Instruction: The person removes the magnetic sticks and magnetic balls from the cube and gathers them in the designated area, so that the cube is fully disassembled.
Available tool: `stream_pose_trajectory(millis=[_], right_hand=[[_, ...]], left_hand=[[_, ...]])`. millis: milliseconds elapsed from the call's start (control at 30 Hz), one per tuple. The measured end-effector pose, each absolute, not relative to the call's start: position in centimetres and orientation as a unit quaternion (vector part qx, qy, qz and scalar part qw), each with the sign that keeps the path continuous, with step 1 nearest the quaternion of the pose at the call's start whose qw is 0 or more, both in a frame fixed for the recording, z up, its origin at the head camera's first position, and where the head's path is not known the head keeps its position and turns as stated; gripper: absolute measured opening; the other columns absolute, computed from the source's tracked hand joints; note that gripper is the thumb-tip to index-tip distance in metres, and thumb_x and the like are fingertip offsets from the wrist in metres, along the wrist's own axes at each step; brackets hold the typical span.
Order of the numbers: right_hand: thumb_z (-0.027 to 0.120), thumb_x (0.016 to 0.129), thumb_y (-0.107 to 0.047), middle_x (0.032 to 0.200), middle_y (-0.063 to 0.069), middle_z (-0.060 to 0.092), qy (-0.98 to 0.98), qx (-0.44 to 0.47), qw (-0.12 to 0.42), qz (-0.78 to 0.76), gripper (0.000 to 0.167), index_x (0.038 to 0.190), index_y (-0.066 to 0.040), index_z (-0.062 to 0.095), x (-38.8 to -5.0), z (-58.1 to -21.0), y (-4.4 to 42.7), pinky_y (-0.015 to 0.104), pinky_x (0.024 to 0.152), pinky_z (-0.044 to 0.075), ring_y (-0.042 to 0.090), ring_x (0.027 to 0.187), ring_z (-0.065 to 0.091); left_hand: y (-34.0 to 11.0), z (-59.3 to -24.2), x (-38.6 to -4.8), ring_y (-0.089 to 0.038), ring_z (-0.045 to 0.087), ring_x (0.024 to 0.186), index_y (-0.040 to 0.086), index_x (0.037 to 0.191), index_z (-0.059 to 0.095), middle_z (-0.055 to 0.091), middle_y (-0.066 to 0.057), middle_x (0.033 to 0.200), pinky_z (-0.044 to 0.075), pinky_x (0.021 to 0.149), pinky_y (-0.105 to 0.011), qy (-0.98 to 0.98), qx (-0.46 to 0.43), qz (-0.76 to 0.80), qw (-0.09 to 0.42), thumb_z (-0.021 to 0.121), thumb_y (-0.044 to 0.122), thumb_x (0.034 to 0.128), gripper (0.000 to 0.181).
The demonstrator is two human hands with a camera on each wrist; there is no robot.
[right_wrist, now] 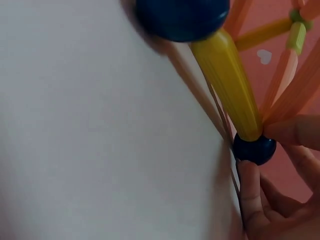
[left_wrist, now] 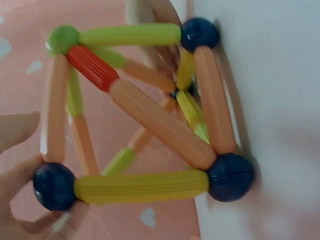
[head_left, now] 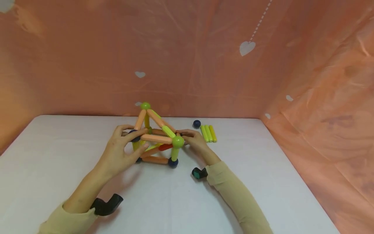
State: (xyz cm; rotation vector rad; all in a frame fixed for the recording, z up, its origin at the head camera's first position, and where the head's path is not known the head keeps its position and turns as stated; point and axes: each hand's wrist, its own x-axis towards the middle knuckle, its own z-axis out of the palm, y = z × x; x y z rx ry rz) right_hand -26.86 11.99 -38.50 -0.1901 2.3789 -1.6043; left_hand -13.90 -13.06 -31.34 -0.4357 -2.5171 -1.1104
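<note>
Ball-and-rod frame (head_left: 166, 147) stands at the desk (head_left: 169, 201) directly between the two grips, with both touching it. At its left side the left grip (head_left: 118, 153) is closed to a ball's width, fingers and thumb about an upper blue ball (left_wrist: 55, 186). Opposite, the right grip (head_left: 198, 143) pinches a base ball (right_wrist: 255, 150) low at the far right, thumb and fingertip bearing on it. A peach rod (head_left: 156, 139) lies crosswise from the left grip's ball to the green ball (head_left: 178, 142), the right grip just behind that end. Three loose rods (head_left: 208, 133) and a spare ball (head_left: 197, 123) lie just beyond the right grip, clearly nearer to it; the rods' long axes run forward.
</note>
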Motion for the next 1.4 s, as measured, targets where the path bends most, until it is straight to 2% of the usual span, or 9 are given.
stream_pose_trajectory(millis=[167, 300, 500, 667, 767, 900, 1067, 1200, 1400], right_hand=[[0.059, 0.088, -0.008, 0.125, 0.013, 0.064, 0.799, -0.097, 0.138, -0.577, 0.036, 0.124, -0.004, 0.063, -27.1, -38.3, 11.6, 0.024, 0.088, 0.045, 0.021, 0.114, 0.056], [0.062, 0.088, -0.006, 0.128, 0.016, 0.06, 0.768, -0.12, 0.155, -0.61, 0.04, 0.128, 0.001, 0.058, -27.1, -38.3, 11.6, 0.029, 0.096, 0.046, 0.022, 0.116, 0.055], [0.062, 0.088, -0.009, 0.131, 0.015, 0.057, 0.776, -0.103, 0.159, -0.602, 0.042, 0.13, -0.003, 0.058, -26.9, -38.0, 11.6, 0.034, 0.098, 0.045, 0.025, 0.12, 0.052], [0.057, 0.095, -0.019, 0.126, 0.011, 0.061, 0.796, -0.076, 0.088, -0.594, 0.033, 0.126, -0.008, 0.062, -25.1, -36.1, 12.4, 0.028, 0.087, 0.049, 0.021, 0.112, 0.056], [0.054, 0.099, -0.024, 0.122, 0.015, 0.063, 0.798, -0.133, 0.042, -0.586, 0.032, 0.123, -0.005, 0.062, -23.3, -34.3, 13.1, 0.023, 0.071, 0.048, 0.016, 0.09, 0.059], [0.063, 0.093, -0.015, 0.119, 0.017, 0.062, 0.797, -0.26, 0.01, -0.545, 0.029, 0.119, -0.001, 0.062, -21.1, -32.5, 13.8, 0.021, 0.063, 0.045, 0.012, 0.077, 0.057], [0.074, 0.082, -0.007, 0.109, 0.009, 0.064, 0.817, -0.364, -0.054, -0.445, 0.032, 0.112, -0.004, 0.063, -20.1, -31.5, 13.5, 0.021, 0.06, 0.043, 0.015, 0.081, 0.055], [0.072, 0.08, -0.01, 0.1, 0.004, 0.06, 0.835, -0.391, -0.1, -0.374, 0.026, 0.104, -0.008, 0.063, -20.1, -31.3, 13.0, 0.022, 0.059, 0.041, 0.014, 0.08, 0.05], [0.068, 0.074, -0.01, 0.094, 0.002, 0.058, 0.846, -0.414, -0.128, -0.31, 0.024, 0.097, -0.009, 0.061, -20.3, -30.8, 12.3, 0.024, 0.066, 0.042, 0.011, 0.08, 0.048]], left_hand=[[-12.0, -30.7, -12.3, -0.04, 0.051, 0.111, 0.012, 0.134, 0.056, 0.038, -0.026, 0.136, 0.045, 0.086, -0.06, -0.904, -0.117, -0.392, 0.124, 0.072, 0.03, 0.0861, 0.054], [-11.5, -30.5, -11.7, -0.041, 0.049, 0.114, 0.015, 0.137, 0.053, 0.036, -0.027, 0.14, 0.045, 0.087, -0.061, -0.91, -0.109, -0.385, 0.11, 0.07, 0.034, 0.0869, 0.056], [-11.3, -30.6, -11.5, -0.044, 0.047, 0.118, 0.016, 0.138, 0.052, 0.035, -0.026, 0.142, 0.045, 0.088, -0.063, -0.915, -0.099, -0.378, 0.105, 0.069, 0.034, 0.0878, 0.056], [-11.9, -30.6, -11.9, -0.048, 0.041, 0.125, 0.014, 0.134, 0.057, 0.033, -0.028, 0.145, 0.04, 0.091, -0.068, -0.91, -0.098, -0.382, 0.126, 0.07, 0.033, 0.0868, 0.052], [-12.3, -30.5, -12.5, -0.052, 0.033, 0.131, 0.012, 0.129, 0.06, 0.031, -0.03, 0.147, 0.033, 0.093, -0.074, -0.898, -0.11, -0.407, 0.125, 0.072, 0.031, 0.086, 0.048], [-12.6, -30.8, -13.4, -0.052, 0.027, 0.135, 0.01, 0.122, 0.064, 0.029, -0.029, 0.149, 0.027, 0.096, -0.077, -0.882, -0.122, -0.445, 0.099, 0.072, 0.031, 0.0865, 0.042], [-12.5, -31.3, -14.2, -0.046, 0.029, 0.137, 0.008, 0.109, 0.065, 0.032, -0.025, 0.149, 0.027, 0.101, -0.072, -0.865, -0.122, -0.479, 0.085, 0.071, 0.028, 0.0875, 0.03], [-12.4, -31.4, -14.3, -0.047, 0.027, 0.138, 0.009, 0.108, 0.065, 0.032, -0.024, 0.149, 0.025, 0.102, -0.073, -0.862, -0.12, -0.486, 0.076, 0.07, 0.029, 0.0884, 0.029], [-12.5, -31.4, -14.3, -0.049, 0.026, 0.138, 0.011, 0.11, 0.063, 0.032, -0.025, 0.149, 0.025, 0.1, -0.074, -0.862, -0.122, -0.488, 0.062, 0.067, 0.03, 0.0901, 0.028]])
